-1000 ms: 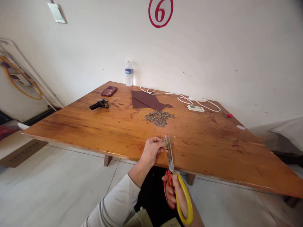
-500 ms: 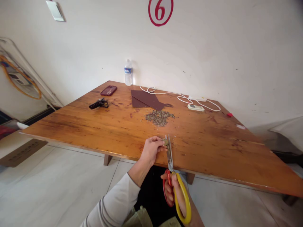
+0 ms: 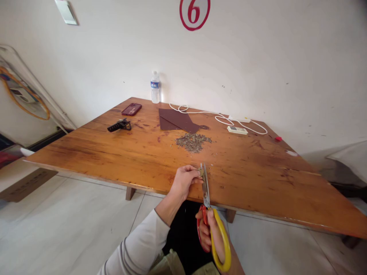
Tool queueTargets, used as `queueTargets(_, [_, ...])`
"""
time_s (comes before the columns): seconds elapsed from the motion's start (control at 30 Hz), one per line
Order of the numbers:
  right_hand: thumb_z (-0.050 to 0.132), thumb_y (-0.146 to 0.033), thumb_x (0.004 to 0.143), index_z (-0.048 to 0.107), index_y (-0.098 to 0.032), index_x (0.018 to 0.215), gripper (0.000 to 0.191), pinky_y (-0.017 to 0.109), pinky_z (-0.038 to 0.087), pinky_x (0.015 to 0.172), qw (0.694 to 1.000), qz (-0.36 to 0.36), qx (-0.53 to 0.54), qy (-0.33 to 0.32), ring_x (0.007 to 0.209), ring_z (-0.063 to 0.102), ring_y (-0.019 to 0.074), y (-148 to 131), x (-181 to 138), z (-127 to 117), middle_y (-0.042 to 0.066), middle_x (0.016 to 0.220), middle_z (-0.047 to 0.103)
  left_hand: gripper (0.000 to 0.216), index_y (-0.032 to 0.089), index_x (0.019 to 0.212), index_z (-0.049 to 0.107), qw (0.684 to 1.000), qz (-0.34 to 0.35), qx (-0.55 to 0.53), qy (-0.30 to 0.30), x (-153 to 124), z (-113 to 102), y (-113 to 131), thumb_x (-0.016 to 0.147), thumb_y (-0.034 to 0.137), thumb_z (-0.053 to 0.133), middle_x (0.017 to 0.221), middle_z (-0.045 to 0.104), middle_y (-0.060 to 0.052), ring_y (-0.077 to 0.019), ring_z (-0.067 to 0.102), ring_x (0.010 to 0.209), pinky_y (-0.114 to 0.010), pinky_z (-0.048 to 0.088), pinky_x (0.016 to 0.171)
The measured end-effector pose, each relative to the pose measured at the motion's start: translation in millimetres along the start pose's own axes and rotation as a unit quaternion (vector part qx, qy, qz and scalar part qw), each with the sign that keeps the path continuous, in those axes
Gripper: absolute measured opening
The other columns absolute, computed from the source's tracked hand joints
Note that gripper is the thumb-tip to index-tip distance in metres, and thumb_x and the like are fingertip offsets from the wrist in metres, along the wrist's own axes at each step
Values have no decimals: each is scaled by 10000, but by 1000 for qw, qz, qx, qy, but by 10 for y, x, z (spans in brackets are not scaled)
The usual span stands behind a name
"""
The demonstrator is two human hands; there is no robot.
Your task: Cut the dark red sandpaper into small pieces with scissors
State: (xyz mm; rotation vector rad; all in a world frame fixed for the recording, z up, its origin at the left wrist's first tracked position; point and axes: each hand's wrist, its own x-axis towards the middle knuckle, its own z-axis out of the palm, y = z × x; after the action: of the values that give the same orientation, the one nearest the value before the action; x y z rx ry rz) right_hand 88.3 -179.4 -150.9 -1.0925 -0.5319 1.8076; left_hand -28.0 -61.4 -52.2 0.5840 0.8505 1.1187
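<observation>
Near the table's front edge, my left hand (image 3: 185,181) pinches a small olive-brown piece (image 3: 201,172), perhaps a dried leaf; its exact kind is too small to tell. My right hand (image 3: 210,229) grips a pair of scissors (image 3: 205,191) with one red and one yellow handle loop. The blades point away from me, slightly parted, right beside the piece and my left fingertips. Beyond both hands, a loose pile of grey-brown cut shreds (image 3: 193,143) lies on the wooden table (image 3: 137,160), with a few stray bits around it.
Behind the pile lie dark brown sheets (image 3: 176,120). At the back stands a water bottle (image 3: 155,88), with a phone (image 3: 132,109) and a black hair clip-like object (image 3: 119,125) to the left. A white cable (image 3: 200,112) runs toward a small white device (image 3: 237,130) on the right.
Both hands stay almost in the same place. The scissors' handles have shifted very slightly, and the held piece looks slightly turned between my left fingers.
</observation>
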Motion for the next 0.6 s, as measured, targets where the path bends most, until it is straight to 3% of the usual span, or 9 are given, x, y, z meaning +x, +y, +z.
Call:
queueTargets(0.23, [684,-830,655,595,-203,779,646,148,252,253,998,-31,-38,50,281,280,35,3,-89,91,-129,432,374,186,130,574,580,1000,-7,-1,-1,0,2,10,629,55,741,580,639,-30,-125,624,500,-254,562,554])
queueTargets(0.37, [678,-860,620,650,-167,846,730,151,288,268,993,-65,-53,78,312,318,34,-21,-125,111,-114,472,413,189,128,563,584,1000,-11,4,-4,0,7,19,626,66,751,550,622,-28,-125,610,505,-259,559,547])
queueTargets(0.6, [724,-855,559,659,-161,859,758,159,272,271,991,-41,-69,104,313,317,42,-54,-107,46,-120,458,391,214,119,535,582,1000,-14,9,-5,19,19,18,612,40,765,532,613,-22,-119,610,491,-243,556,528])
